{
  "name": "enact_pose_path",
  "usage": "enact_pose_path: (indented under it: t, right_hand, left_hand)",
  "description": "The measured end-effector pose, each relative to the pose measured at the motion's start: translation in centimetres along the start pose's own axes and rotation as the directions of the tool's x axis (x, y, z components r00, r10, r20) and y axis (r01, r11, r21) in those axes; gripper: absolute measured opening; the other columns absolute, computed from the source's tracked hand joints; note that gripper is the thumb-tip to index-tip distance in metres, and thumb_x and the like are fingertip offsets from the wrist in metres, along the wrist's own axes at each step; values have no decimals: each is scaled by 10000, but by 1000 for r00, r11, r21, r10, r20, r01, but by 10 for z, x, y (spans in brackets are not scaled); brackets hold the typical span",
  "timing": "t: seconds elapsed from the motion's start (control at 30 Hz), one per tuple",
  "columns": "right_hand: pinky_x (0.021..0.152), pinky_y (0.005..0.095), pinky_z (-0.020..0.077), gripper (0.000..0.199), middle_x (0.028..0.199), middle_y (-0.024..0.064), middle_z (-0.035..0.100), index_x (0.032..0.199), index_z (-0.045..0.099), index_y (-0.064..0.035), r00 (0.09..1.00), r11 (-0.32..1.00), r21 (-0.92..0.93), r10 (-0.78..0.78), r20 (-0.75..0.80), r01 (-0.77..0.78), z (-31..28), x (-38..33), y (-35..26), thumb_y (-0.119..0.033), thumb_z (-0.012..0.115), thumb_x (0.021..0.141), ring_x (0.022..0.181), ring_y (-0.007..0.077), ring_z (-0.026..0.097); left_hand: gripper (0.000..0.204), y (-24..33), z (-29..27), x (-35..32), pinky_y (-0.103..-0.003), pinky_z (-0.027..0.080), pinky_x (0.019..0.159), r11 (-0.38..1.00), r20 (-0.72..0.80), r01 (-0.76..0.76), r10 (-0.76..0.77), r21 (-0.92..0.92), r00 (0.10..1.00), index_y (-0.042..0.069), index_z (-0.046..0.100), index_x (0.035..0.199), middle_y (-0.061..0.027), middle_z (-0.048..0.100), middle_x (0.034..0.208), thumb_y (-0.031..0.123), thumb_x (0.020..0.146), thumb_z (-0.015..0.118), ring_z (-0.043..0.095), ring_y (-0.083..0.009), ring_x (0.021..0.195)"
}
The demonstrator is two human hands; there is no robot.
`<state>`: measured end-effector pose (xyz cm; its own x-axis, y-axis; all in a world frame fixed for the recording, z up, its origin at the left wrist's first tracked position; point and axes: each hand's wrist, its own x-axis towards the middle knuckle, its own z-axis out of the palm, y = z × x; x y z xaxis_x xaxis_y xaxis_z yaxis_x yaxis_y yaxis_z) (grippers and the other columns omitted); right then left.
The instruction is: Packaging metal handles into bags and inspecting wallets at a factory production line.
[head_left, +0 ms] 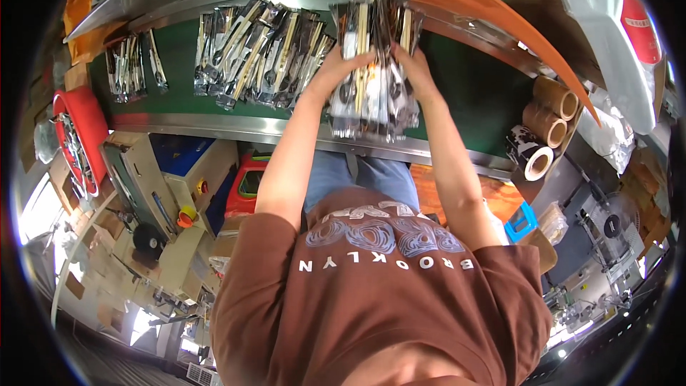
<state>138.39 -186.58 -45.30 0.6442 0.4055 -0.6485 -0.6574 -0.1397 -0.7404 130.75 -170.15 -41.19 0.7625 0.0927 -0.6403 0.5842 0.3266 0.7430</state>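
Observation:
Between my two hands is a thick bundle of clear-wrapped cutlery packs [371, 93], with pale chopsticks and dark spoons showing through the film. My left hand [341, 71] clasps its left side, the thumb laid across the front. On the right side my right hand [413, 70] grips it, fingers partly hidden behind the packs. The bundle is held over the green conveyor belt [457, 86]. Just left of it, a loose spread of similar cutlery packs [261, 50] lies on the belt, its right end close to my left hand.
Farther left lies a smaller group of packs [128, 68]. A red basin [82, 139] holding metallic-looking pieces stands at the belt's left end. An orange curved sheet [493, 18] arches over the right side. Several film rolls [547, 125] sit at the right end. A metal rail [236, 125] edges the belt.

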Motion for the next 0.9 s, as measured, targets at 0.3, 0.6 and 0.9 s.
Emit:
enact_pose_path:
  t: [0.3,0.6,0.9]
  right_hand:
    - [801,267,435,462,1042,71,583,1152,509,-35,981,952,241,195,4,-190,-25,9,25,-360,575,830,953,135,546]
    - [852,295,401,525,1098,79,548,1189,469,-26,981,974,185,154,-114,-132,-12,-9,32,-358,612,807,1006,163,507]
    - [834,322,451,401,1117,93,548,1204,439,-24,949,872,443,291,-124,-210,-30,-70,78,-302,406,918,969,195,557]
  left_hand:
    - [745,-18,4,40,-281,360,916,998,205,66,-69,21,976,-1,399,1251,-108,524,1139,377,693,716,494,-178,1044]
    - [909,-28,0,34,-292,297,986,998,224,69,-67,0,972,-21,321,1298,-157,478,1216,399,619,756,435,-221,1149]
    - [916,-16,21,-4,-296,341,957,992,339,82,-110,96,934,-20,313,1297,-160,507,1186,350,601,779,472,-230,1114]
